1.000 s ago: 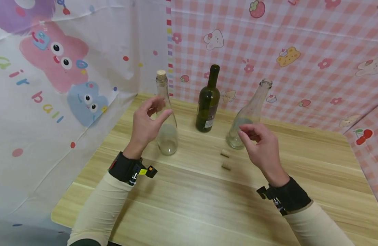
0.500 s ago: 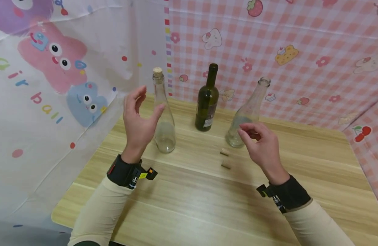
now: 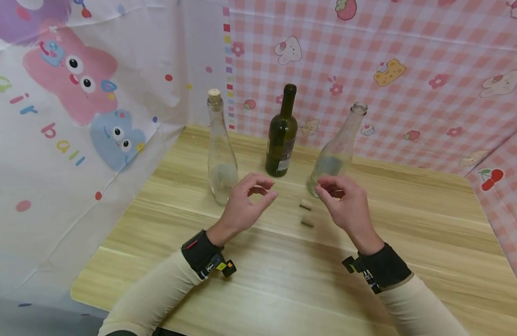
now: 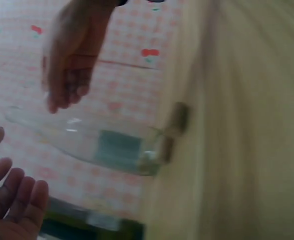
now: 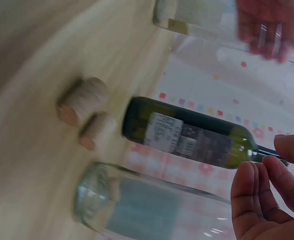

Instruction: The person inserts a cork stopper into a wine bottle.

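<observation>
My left hand (image 3: 247, 203) hovers over the table, its fingers curved and nothing between them and the thumb. Just behind it stands a clear glass bottle (image 3: 218, 135) with a cork (image 3: 214, 95) in its mouth. My right hand (image 3: 348, 207) hangs loosely curled with nothing in it, in front of a second clear bottle (image 3: 342, 135) whose mouth has no cork. Two loose corks (image 3: 306, 204) lie on the tabletop between the hands; the nearer cork (image 3: 308, 220) also shows in the right wrist view. A dark green wine bottle (image 3: 281, 140) stands upright between the clear ones.
All of it stands on a wooden table (image 3: 283, 289). A pink checked cloth (image 3: 325, 56) hangs behind the bottles, and a white printed cloth (image 3: 149, 84) hangs at the left. The table's right edge meets another checked cloth (image 3: 502, 200).
My left hand has left the side of the corked bottle and moved right and toward me. The right hand has barely moved. Bottles and loose corks stay in place.
</observation>
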Demonstrator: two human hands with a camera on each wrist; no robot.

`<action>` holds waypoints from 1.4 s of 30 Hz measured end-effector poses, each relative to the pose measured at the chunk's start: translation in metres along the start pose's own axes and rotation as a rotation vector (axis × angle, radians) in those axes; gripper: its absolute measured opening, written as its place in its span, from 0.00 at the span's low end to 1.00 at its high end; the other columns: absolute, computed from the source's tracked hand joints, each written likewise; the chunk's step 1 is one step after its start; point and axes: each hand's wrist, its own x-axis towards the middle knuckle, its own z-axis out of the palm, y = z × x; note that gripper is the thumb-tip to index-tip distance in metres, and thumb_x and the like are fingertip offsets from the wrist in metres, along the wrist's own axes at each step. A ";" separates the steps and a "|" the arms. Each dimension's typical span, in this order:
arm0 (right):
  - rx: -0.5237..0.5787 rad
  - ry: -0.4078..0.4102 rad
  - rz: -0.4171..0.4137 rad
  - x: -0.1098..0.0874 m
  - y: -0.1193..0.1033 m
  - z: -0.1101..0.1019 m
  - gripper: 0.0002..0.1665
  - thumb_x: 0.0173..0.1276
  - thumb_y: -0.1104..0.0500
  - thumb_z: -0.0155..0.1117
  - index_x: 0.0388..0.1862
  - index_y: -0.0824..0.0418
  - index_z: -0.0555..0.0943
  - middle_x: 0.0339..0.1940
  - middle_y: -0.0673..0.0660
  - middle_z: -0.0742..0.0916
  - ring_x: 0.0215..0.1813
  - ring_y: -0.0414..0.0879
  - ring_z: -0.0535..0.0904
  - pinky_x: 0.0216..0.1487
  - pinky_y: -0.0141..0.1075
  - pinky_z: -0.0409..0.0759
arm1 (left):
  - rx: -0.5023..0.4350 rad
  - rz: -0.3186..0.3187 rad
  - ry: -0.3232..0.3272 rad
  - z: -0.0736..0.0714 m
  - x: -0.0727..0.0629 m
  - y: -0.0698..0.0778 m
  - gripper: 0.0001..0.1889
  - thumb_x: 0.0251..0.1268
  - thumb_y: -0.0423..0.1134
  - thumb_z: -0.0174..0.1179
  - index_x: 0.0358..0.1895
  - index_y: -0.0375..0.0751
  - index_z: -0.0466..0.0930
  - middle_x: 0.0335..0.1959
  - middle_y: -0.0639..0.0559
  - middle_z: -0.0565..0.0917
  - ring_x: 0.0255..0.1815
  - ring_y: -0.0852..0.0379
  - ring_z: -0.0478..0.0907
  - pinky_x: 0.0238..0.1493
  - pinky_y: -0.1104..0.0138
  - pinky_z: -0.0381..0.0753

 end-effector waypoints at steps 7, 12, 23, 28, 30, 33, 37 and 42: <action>-0.032 -0.098 0.095 -0.009 0.013 0.016 0.11 0.69 0.61 0.75 0.48 0.64 0.89 0.41 0.60 0.90 0.43 0.52 0.88 0.47 0.33 0.86 | 0.025 -0.295 -0.103 0.018 -0.009 -0.026 0.14 0.73 0.40 0.66 0.56 0.39 0.83 0.52 0.45 0.86 0.55 0.50 0.83 0.57 0.58 0.86; -0.050 -0.164 0.115 -0.012 0.022 0.025 0.12 0.69 0.61 0.74 0.48 0.66 0.88 0.41 0.62 0.90 0.43 0.55 0.88 0.48 0.45 0.88 | 0.015 -0.400 -0.117 0.023 -0.010 -0.034 0.14 0.74 0.41 0.66 0.56 0.39 0.83 0.52 0.43 0.86 0.54 0.51 0.83 0.59 0.58 0.86; -0.293 -0.463 0.091 -0.009 0.032 0.032 0.12 0.67 0.61 0.75 0.47 0.65 0.88 0.42 0.60 0.91 0.43 0.52 0.86 0.48 0.48 0.85 | -0.015 -0.457 -0.125 0.028 -0.011 -0.039 0.13 0.73 0.41 0.67 0.54 0.39 0.84 0.50 0.46 0.87 0.53 0.53 0.83 0.58 0.62 0.86; -0.410 -0.544 -0.049 -0.011 0.034 0.036 0.12 0.62 0.65 0.77 0.44 0.66 0.88 0.38 0.60 0.88 0.40 0.52 0.83 0.45 0.48 0.84 | -0.028 -0.457 -0.151 0.030 -0.012 -0.037 0.13 0.73 0.40 0.66 0.55 0.39 0.83 0.51 0.45 0.87 0.54 0.51 0.83 0.59 0.60 0.85; -0.434 -0.541 -0.083 -0.012 0.035 0.038 0.11 0.61 0.67 0.76 0.42 0.66 0.88 0.35 0.59 0.87 0.38 0.51 0.82 0.43 0.47 0.84 | -0.027 -0.452 -0.158 0.031 -0.012 -0.036 0.13 0.74 0.40 0.66 0.55 0.38 0.83 0.51 0.44 0.87 0.54 0.51 0.83 0.59 0.60 0.85; -0.452 -0.523 -0.105 -0.013 0.036 0.041 0.09 0.61 0.69 0.74 0.40 0.65 0.87 0.33 0.58 0.86 0.36 0.50 0.82 0.41 0.46 0.84 | -0.027 -0.451 -0.160 0.032 -0.012 -0.035 0.13 0.74 0.40 0.66 0.55 0.38 0.83 0.50 0.44 0.87 0.54 0.52 0.83 0.59 0.59 0.86; -0.455 -0.526 -0.098 -0.012 0.036 0.042 0.07 0.62 0.70 0.72 0.40 0.65 0.87 0.33 0.58 0.86 0.36 0.50 0.81 0.41 0.46 0.84 | -0.032 -0.452 -0.156 0.033 -0.013 -0.035 0.13 0.73 0.40 0.66 0.54 0.38 0.84 0.49 0.44 0.87 0.53 0.51 0.84 0.58 0.59 0.86; -0.423 -0.504 -0.077 -0.012 0.034 0.041 0.07 0.65 0.68 0.72 0.42 0.65 0.87 0.35 0.58 0.88 0.37 0.49 0.82 0.42 0.46 0.83 | -0.042 -0.460 -0.162 0.033 -0.014 -0.036 0.16 0.72 0.41 0.67 0.55 0.35 0.83 0.51 0.43 0.86 0.53 0.52 0.83 0.58 0.60 0.86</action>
